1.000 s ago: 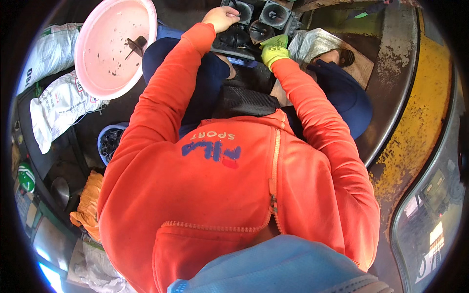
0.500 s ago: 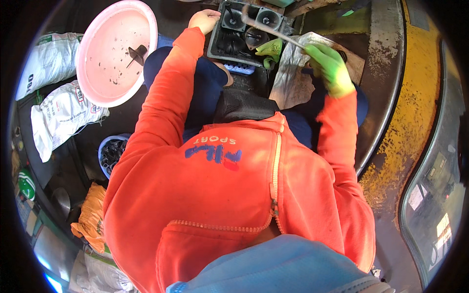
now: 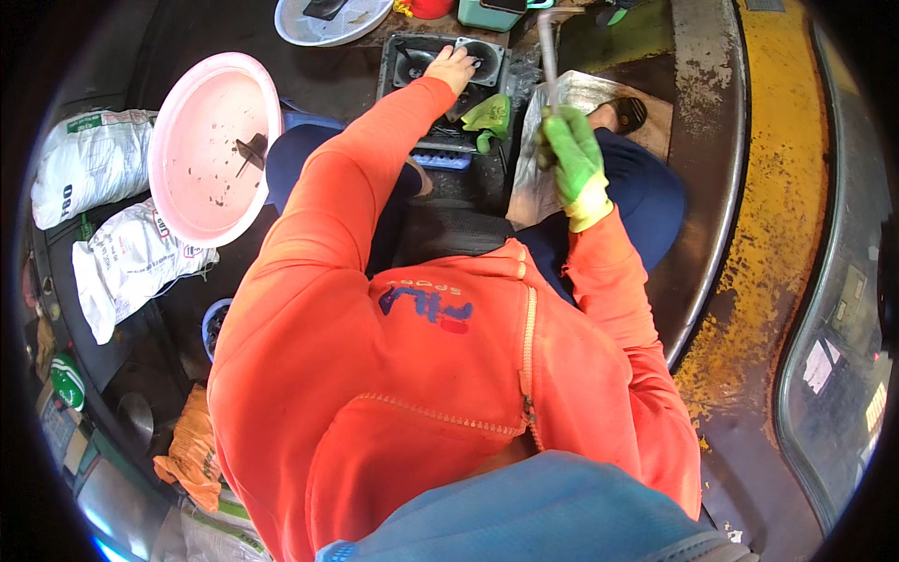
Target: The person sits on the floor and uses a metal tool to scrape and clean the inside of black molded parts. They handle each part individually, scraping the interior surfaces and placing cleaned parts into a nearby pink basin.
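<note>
A dark tray-like frame [image 3: 386, 70] with round, cone-shaped black parts lies in front of me. My bare left hand [image 3: 451, 68] rests over it, fingers stretched out and slightly apart at the rim of one square-edged round part [image 3: 487, 62]. In a green-and-yellow glove, my right hand [image 3: 576, 164] is closed round the thin handle of a hammer [image 3: 549, 56]. The hammer stands raised, its head near the top edge of the view. A yellow-green cloth or glove [image 3: 487, 116] drapes over the frame's near right part.
On the left, a pink basin [image 3: 201, 103] holds a dark piece and scraps, beside white sacks [image 3: 98, 169]. A white basket [image 3: 328, 28] and a green container [image 3: 487, 14] stand at the back. Grey sacking [image 3: 534, 178] lies under my right arm; a yellow metal edge [image 3: 758, 215] runs along the right.
My left hand has moved right, from the frame's left edge onto the round parts. My right hand has shifted left, and the hammer has swung from slanting to nearly upright.
</note>
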The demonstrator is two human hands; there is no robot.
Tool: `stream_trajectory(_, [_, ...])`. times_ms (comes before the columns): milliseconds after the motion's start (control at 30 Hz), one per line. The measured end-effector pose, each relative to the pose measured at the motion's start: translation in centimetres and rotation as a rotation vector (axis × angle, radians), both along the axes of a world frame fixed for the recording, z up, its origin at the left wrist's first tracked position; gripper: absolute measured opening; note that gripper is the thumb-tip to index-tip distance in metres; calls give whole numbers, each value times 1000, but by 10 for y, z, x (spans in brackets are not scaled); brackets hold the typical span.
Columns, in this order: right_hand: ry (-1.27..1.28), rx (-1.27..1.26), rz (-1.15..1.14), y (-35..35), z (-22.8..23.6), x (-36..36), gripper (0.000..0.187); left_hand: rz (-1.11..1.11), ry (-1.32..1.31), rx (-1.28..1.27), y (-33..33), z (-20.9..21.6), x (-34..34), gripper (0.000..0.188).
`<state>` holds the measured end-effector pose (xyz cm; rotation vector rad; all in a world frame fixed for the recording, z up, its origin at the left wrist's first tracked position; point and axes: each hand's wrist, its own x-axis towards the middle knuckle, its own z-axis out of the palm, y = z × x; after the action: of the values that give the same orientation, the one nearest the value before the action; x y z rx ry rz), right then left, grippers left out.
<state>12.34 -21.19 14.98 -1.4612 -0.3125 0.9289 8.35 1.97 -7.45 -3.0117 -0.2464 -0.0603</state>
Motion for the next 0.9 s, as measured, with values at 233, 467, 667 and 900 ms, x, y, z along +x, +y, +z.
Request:
stream_trajectory(233, [199, -5, -202, 14, -18, 0, 20, 385, -394, -712, 12, 67, -36, 31])
stream_trajectory(467, [309, -127, -97, 67, -49, -8, 27, 624, -740, -2386, -35, 121, -94, 34])
stream_trajectory(667, [268, -44, -27, 67, -83, -27, 30, 355, -708, -917, -36, 127, -121, 108])
stream_trajectory(900, [-258, -243, 20, 55, -86, -29, 30, 328, -653, -810, -26, 104, -106, 49])
